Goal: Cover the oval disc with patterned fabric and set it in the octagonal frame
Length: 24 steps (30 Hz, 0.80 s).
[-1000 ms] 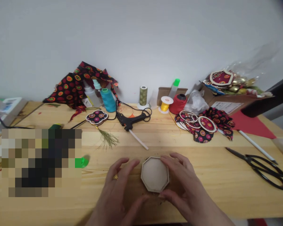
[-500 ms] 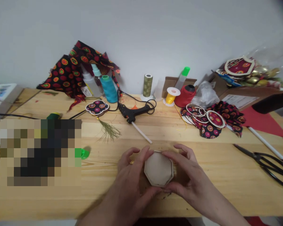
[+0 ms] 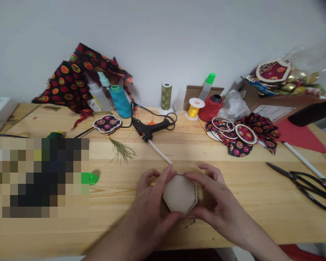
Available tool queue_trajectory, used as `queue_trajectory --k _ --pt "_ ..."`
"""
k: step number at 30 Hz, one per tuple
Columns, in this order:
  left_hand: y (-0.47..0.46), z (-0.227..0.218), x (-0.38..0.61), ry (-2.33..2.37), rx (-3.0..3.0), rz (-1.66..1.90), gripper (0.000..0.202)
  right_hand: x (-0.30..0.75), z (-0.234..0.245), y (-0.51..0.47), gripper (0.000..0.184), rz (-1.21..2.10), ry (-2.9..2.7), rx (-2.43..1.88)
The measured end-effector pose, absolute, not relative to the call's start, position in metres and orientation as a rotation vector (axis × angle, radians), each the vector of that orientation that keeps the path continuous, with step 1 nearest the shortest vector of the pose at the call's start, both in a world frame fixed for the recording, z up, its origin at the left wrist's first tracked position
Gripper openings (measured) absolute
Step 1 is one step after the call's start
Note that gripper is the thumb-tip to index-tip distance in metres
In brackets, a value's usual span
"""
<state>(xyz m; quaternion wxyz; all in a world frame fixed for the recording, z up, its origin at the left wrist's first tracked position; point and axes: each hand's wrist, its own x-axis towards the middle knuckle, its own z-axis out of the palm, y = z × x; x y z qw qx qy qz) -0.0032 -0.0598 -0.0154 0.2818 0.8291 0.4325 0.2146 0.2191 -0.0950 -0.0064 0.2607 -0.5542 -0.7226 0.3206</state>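
Head view: illegibly labelled brown cardboard box (image 3: pixel 277 100) holds shiny gold baubles (image 3: pixel 289 87); both half-curled hands (image 3: pixel 149 203) (image 3: pixel 221 197) grip beige octagonal tray (image 3: pixel 179 193).

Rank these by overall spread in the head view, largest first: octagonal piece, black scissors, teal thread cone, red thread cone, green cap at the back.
1. Black scissors
2. Octagonal piece
3. Teal thread cone and red thread cone: too alike to rank
4. Green cap
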Motion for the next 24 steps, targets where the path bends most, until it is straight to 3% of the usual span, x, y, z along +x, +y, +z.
queue_trajectory --k 24 --pt "-0.0609 -0.0144 -0.0015 1.167 2.266 0.521 0.09 0.2197 -0.0057 -0.0949 0.066 0.878 -1.989 -1.533"
